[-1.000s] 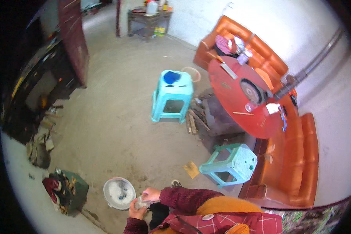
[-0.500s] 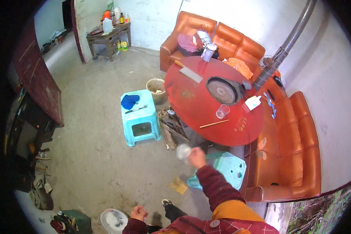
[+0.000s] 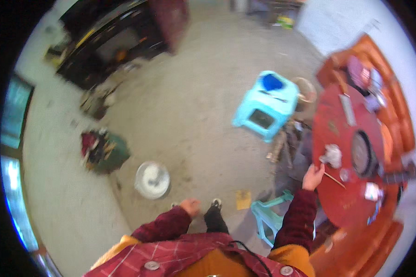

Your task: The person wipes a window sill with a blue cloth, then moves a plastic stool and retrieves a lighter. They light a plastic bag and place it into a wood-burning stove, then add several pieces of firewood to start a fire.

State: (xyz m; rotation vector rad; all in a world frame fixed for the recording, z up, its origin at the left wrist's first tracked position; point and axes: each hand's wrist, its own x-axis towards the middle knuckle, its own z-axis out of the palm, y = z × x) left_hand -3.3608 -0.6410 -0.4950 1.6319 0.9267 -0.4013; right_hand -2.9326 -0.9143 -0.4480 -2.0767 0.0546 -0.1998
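My right hand [image 3: 313,177] reaches to the near edge of the round red table [image 3: 330,198]. Its fingers pinch a crumpled whitish wad [image 3: 331,156], perhaps plastic film or cloth; blur hides which. A thin wooden stick [image 3: 334,180] lies on the table beside those fingers, with a clear cup [image 3: 344,174] close by. My left hand [image 3: 190,207] hangs low over the floor near my shoes, touching nothing I can see. Motion smears its fingers. To its left stands a pale basin [image 3: 152,180] with white contents and a dark patch inside.
A light-blue stool [image 3: 270,104] bears a blue cloth [image 3: 272,82]. Another stool [image 3: 268,217] stands by my right arm. Firewood [image 3: 282,143] lies below the table's edge, near a bucket [image 3: 305,90]. An orange sofa [image 3: 395,101] lines the wall; a green sack [image 3: 113,154] sits left.
My view has swung left, bringing the basin and left wall further in. My right hand has carried the whitish wad from above the floor to the table's edge.
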